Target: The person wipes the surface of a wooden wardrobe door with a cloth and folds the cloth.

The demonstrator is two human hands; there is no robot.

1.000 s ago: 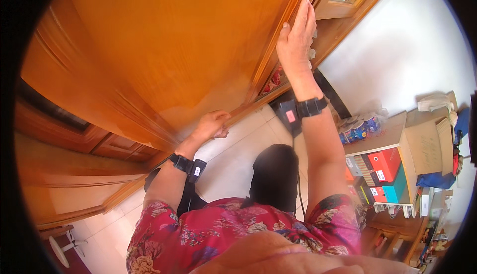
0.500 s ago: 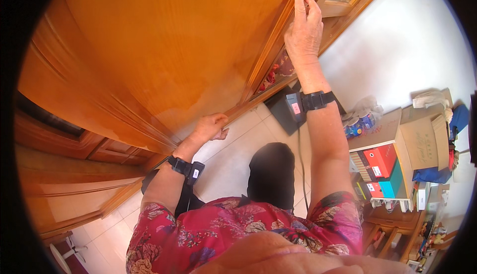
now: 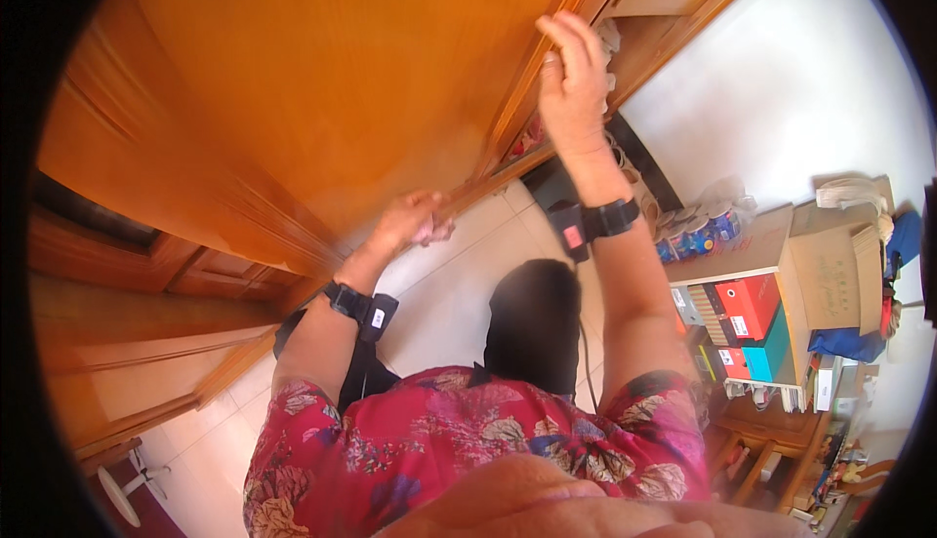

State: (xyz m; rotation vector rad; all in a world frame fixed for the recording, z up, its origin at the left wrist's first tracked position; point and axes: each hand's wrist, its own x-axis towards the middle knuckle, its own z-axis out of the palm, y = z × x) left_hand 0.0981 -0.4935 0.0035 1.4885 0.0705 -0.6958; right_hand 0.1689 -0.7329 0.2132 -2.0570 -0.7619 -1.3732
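A large orange-brown wooden panel [image 3: 342, 79], which looks like a cabinet door, fills the upper left. At its right edge my right hand [image 3: 574, 94] is raised, its fingers stretched toward the wood and the thumb apart; I see nothing held in it. Whether the fingertips press on the edge, I cannot tell. Near the panel's lower edge my left hand [image 3: 408, 221] is closed, slightly smeared by motion. Its curled fingers hide what they hold, if anything. Behind my right hand, a red patterned cloth [image 3: 527, 140] shows in the narrow gap beside the panel.
A dark box [image 3: 551, 192] sits on the tiled floor near the wall. To the right, blue cans [image 3: 698, 236] stand on a shelf unit [image 3: 786, 284] holding red and teal boxes. A cardboard box [image 3: 835, 279] is beside it. A white stool [image 3: 117, 494] is at lower left.
My right hand has moved left and slightly down, fingers now bent toward the panel's edge. The gap on the panel's right shows more pale items. My left hand rose slightly, still closed.
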